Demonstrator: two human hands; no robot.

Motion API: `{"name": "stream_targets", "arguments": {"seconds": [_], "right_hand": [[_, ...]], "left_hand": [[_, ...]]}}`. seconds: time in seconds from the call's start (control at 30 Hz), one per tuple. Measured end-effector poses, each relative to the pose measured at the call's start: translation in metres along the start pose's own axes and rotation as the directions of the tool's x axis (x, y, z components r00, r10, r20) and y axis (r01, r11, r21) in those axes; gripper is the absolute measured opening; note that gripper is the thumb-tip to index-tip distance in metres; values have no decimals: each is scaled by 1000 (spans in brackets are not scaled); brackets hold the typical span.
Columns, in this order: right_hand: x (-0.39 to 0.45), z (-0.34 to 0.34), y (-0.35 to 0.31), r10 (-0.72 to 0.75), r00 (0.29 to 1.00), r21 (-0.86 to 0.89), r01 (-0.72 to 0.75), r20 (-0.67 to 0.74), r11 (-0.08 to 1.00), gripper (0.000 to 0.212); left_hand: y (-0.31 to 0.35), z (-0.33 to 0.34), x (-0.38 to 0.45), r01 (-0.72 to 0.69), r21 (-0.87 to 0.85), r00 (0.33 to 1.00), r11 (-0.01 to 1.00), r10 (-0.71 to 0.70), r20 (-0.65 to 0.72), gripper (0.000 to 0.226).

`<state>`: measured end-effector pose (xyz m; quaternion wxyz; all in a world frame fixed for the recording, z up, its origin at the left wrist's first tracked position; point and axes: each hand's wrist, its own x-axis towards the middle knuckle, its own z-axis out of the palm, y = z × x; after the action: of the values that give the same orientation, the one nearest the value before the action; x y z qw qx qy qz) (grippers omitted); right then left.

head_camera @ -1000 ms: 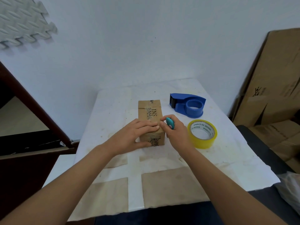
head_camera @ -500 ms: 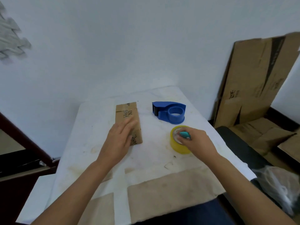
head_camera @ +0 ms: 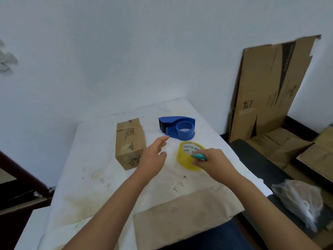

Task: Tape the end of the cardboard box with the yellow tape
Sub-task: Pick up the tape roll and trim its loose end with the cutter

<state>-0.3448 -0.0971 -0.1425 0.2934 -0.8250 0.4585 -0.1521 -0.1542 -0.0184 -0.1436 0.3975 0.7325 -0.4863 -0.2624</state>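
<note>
Head view: one cardboard box centre-left on white table, printed "INS". One yellow tape roll centre-right, core reading "MADE IN CHINA". One blue dispenser above it. Left hand spread, empty, between box and roll. Right hand closed on roll rim, also pinching one teal tool.

Looks like a packing or storage room, plainly makeshift. Bare pale wall, no decoration. Small bench at centre frame under a stained white sheet. Flattened cartons lean against the wall at right, more cardboard piled low beneath them. Blue tape dispenser and yellow tape roll on the bench.
</note>
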Motion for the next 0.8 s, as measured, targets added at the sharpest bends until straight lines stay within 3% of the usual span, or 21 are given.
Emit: {"name": "stream_targets", "arguments": {"seconds": [0.1,0.23,0.43,0.57,0.8], "right_hand": [[-6,-4,-4,52,999,343,-44,-14,938,20],[-13,1,-14,97,995,589,-95,28,802,18],[-18,9,-22,118,990,642,-138,73,754,21],[-21,15,-25,144,984,673,-175,102,719,20],[-29,19,-25,110,985,732,-174,135,659,13]], "left_hand": [[5,-6,7,117,-159,993,980,-111,45,62],[16,-16,8,183,-168,982,969,-173,73,44],[17,-28,3,199,-171,980,965,-200,10,39],[16,-30,0,137,-108,990,985,-134,36,16],[13,-26,2,110,-33,994,993,-111,-4,11]]}}
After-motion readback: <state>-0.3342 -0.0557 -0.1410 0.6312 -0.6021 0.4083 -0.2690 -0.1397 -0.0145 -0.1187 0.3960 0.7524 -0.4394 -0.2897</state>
